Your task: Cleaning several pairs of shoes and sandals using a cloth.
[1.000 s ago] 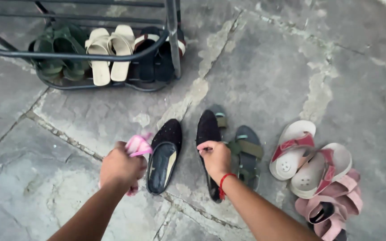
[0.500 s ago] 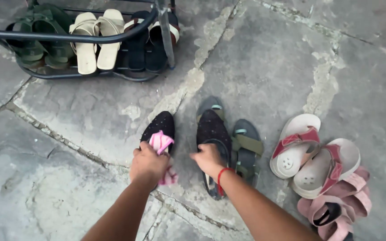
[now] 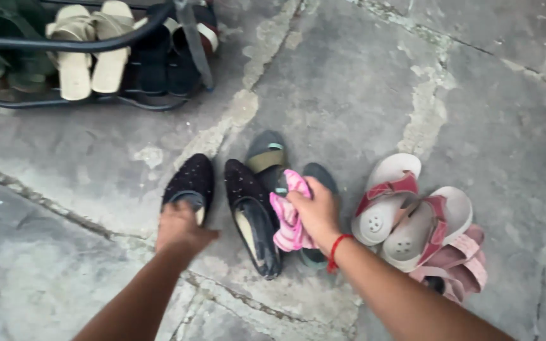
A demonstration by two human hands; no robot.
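While the right hand point(image 3: 316, 211) bunches a pink striped cloth point(image 3: 289, 218) against the palm, its fingers are curled shut around the fabric, so the cloth hangs in a loose wad rather than spread flat. That hand hovers over a pair of dark green strapped sandals point(image 3: 266, 155), which lie partly hidden beneath it and the cloth. A red thread circles its wrist.

At about nine o'clock from the cloth, the left hand point(image 3: 181, 228) rests on the heel end of a black studded flat shoe point(image 3: 191, 183). Its fingers are folded down over the rim of the heel, though how tightly they pinch it I cannot tell from this angle. The matching black flat shoe point(image 3: 254, 218) lies just beside it, between the two hands, toe pointing to roughly eleven o'clock, its pale insole showing.

At three o'clock from the right hand sit two white sandals with red straps point(image 3: 412, 218), lying against one another, and a pink strapped pair point(image 3: 459, 268) is heaped just beyond them at four o'clock.

Far off at eleven o'clock, a dark metal shoe rack point(image 3: 83, 43) holds cream sandals point(image 3: 90, 53) and darker pairs side by side. All of it stands on a cracked grey stone floor point(image 3: 361, 82).
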